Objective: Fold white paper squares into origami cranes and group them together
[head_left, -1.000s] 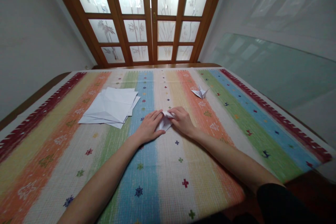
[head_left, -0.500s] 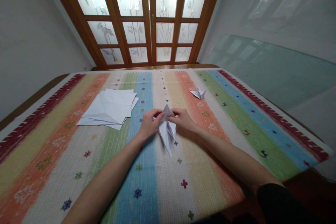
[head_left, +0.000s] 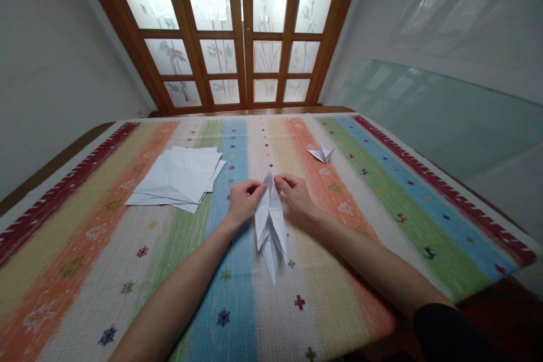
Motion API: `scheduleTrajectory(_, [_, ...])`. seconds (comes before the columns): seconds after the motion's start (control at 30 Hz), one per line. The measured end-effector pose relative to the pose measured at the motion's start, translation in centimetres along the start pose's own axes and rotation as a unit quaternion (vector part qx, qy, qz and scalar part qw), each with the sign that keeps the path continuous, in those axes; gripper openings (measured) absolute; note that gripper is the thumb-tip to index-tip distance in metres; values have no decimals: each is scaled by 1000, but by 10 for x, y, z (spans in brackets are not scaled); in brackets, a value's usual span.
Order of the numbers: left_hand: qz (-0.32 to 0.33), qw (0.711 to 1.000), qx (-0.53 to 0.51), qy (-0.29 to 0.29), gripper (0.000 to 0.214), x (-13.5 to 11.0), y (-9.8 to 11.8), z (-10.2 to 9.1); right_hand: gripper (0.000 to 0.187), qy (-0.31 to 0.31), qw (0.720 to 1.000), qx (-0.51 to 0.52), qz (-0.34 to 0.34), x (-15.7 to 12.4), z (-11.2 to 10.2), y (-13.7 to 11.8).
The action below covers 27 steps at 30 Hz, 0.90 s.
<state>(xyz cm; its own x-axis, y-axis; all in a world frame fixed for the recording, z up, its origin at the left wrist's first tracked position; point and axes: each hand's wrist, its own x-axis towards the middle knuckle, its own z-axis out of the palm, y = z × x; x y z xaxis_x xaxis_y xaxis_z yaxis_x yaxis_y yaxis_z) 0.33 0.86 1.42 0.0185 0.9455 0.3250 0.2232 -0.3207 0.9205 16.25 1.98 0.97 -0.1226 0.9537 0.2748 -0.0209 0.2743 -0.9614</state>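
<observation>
Several layers of folded white paper (head_left: 271, 216) are pinched near the peak by the left hand (head_left: 245, 201); the right hand (head_left: 297, 198) curls alongside, its half-hidden grip impossible to tell.

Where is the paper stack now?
In the head view, the paper stack lies on the striped tablecloth, left of and slightly beyond the left hand.
</observation>
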Motion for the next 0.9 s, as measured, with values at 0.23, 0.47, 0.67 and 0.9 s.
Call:
scheduleTrajectory(0.23, [-6, 1000, -2, 9, 19, 0, 1, -2, 23, 20, 998, 38, 50, 5, 2, 2])
scheduleTrajectory(0.47, [6, 1000, 0, 5, 20, 0, 2, -2, 21, 36, 999, 11, 30, 7, 4, -2])
scheduleTrajectory(0.67, [39, 999, -22, 17, 20, 0, 7, -1, 25, 11, 999, -16, 28, 7, 2, -4])
scheduleTrajectory(0.9, [35, 998, 2, 44, 21, -2, 7, -1, 24, 1, 999, -49, 1, 5, 2, -8])
